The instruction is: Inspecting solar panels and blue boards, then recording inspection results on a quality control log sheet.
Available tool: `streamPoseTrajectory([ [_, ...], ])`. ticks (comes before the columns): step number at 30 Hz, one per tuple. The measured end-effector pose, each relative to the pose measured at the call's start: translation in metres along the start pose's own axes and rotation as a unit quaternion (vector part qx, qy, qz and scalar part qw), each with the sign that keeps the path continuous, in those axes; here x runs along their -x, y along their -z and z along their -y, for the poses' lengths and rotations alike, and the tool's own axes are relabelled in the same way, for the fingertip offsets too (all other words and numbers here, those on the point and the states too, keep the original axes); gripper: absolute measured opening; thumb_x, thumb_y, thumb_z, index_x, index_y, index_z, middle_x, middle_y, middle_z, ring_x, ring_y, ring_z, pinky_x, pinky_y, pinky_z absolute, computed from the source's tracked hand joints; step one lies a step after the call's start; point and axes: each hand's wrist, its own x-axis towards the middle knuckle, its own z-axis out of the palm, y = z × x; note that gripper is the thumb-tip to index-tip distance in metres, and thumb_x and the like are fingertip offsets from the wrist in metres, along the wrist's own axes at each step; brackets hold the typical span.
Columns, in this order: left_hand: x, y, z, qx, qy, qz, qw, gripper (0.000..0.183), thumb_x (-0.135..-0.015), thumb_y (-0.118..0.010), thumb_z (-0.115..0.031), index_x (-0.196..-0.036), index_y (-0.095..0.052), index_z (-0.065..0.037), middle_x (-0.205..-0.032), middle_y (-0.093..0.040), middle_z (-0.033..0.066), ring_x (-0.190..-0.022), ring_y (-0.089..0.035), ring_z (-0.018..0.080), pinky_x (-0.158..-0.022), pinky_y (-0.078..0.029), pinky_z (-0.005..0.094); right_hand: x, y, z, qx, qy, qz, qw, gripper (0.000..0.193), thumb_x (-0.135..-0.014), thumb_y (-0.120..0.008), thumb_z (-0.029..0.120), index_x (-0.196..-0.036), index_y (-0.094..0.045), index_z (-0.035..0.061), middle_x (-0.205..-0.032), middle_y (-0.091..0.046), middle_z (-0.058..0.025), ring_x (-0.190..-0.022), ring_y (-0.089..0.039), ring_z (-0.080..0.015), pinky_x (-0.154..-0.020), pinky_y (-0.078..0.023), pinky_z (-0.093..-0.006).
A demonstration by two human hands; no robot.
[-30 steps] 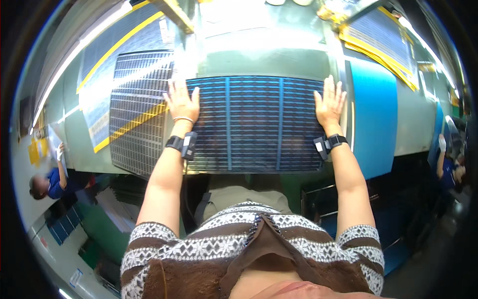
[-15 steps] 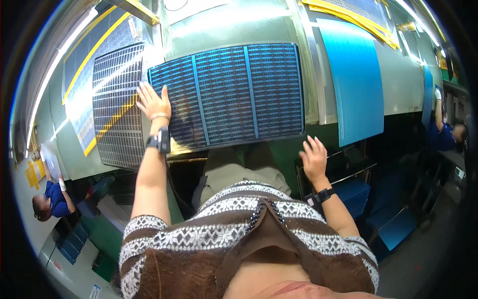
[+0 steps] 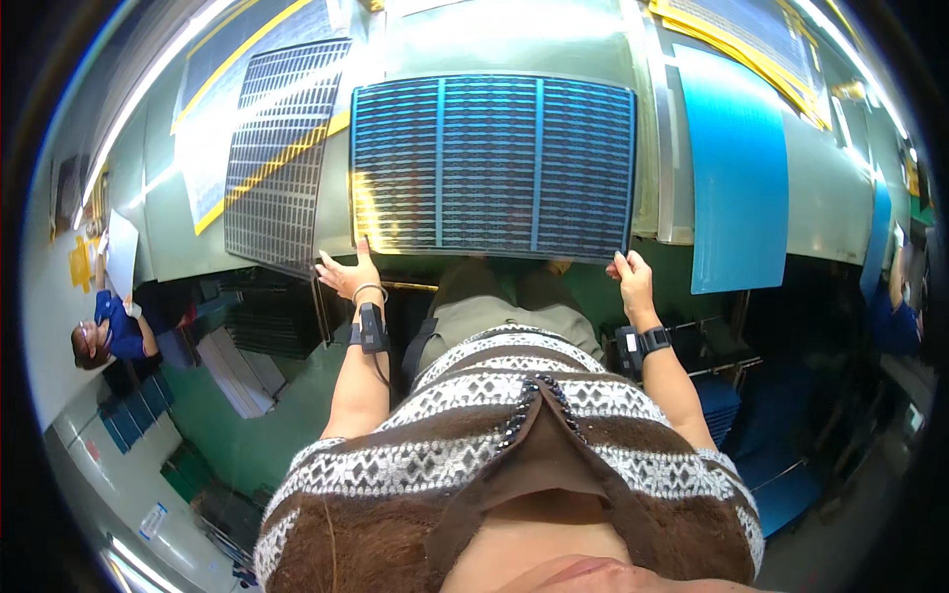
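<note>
A dark panel printed with rows of blue and black patterns and two upright blue strips lies on the light green table in front of me. My right hand pinches its near right corner between thumb and fingers. At its near left corner is my left hand, fingers spread and thumb tip at or close to the edge; whether it touches cannot be made out. Left of that hand lies a second, dark gridded sheet, set at a slant. Yellow light glints on the panel's left part.
Right of the panel a plain blue sheet overhangs the table edge. Yellow-edged frames lie at the far right, more at far left. Racks with blue sheets stand below right. A co-worker holds a white sheet at left.
My left hand has come off the panel's left edge and drawn back to its near left corner. My right hand has closed on the near right corner. The panel now lies straighter.
</note>
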Motion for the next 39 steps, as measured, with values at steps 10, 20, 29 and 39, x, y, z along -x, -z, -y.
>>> streamPoseTrajectory([
  [10, -0.008, -0.010, 0.021, 0.474, 0.272, 0.300, 0.782, 0.031, -0.086, -0.064, -0.044, -0.081, -0.053, -0.015, -0.062, -0.056, -0.0015, -0.054, -0.052, 0.0108, -0.050, -0.035, 0.0264, 0.013, 0.058, 0.032, 0.499, 0.308, -0.048, 0.809, 0.028, -0.079, -0.067, 0.012, -0.106, -0.061, 0.0072, -0.103, -0.059, -0.0108, -0.099, -0.055, -0.0295, -0.084, -0.045, -0.0378],
  [20, -0.011, 0.005, 0.021, 0.498, 0.264, 0.354, 0.746, 0.025, -0.088, -0.063, -0.038, -0.084, -0.056, -0.014, -0.072, -0.060, 0.0009, -0.069, -0.060, 0.0155, -0.065, -0.045, 0.0324, -0.032, 0.019, 0.061, 0.590, 0.444, 0.017, 0.674, 0.063, -0.077, -0.051, -0.003, -0.132, -0.050, 0.0283, -0.146, -0.034, -0.0092, -0.136, -0.029, -0.0316, -0.112, -0.018, -0.0513],
  [29, -0.033, 0.092, -0.045, 0.529, 0.096, 0.271, 0.798, 0.022, -0.089, -0.061, -0.020, -0.072, -0.059, -0.006, -0.066, -0.061, 0.0026, -0.056, -0.058, 0.0119, -0.058, -0.048, 0.0252, -0.024, 0.022, 0.152, 0.554, 0.546, 0.007, 0.628, 0.027, -0.090, -0.051, 0.017, -0.110, -0.067, 0.0235, -0.130, -0.055, -0.0004, -0.133, -0.037, -0.0265, -0.115, -0.015, -0.0464],
  [39, -0.088, 0.252, -0.189, 0.518, -0.151, 0.178, 0.823, 0.055, -0.093, -0.047, -0.048, -0.106, -0.059, 0.004, -0.087, -0.065, 0.0110, -0.082, -0.064, 0.0181, -0.072, -0.048, 0.0290, -0.052, 0.072, 0.257, 0.032, 0.262, 0.038, 0.964, 0.016, -0.091, -0.056, 0.013, -0.100, -0.063, 0.0016, -0.076, -0.055, 0.0018, -0.067, -0.047, -0.0080, -0.060, -0.038, -0.0239],
])
